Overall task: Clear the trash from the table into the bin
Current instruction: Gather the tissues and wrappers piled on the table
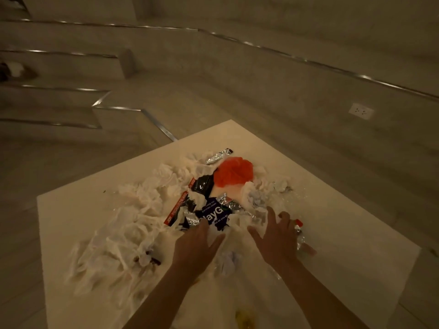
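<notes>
- Closest in, a yellowish smear marks the white bench, well nearer than the purple packet at the middle of the litter.
- A crumpled pale paper ball lies between the two wrists, near the purple packet on its near side. It looks likely to be swept up with the rest.
- The left hand lies palm down just on the near side of the purple packet, fingers straight and spread, holding nothing. Its fingertips reach the packet's near edge.
- The right hand hovers or rests to the right of the purple packet, fingers splayed and only slightly bent over white tissue, with nothing gripped.
- Set either side like this, the hands seem placed to rake the heap together — one armful rather than many single pieces.
- Crumpled white tissues spread wide to the left of the purple packet. They are light and would scatter if lifted loosely.
- A red-and-black wrapper and foil scraps touch the purple packet's left side.
- Beyond the purple packet sits an orange crumpled piece, and further still a silver foil wrapper.
- All the trash is on the bench — no bin is in view, so the task looks barely begun.
- A wall socket sits far beyond the purple packet, to the right.
</notes>
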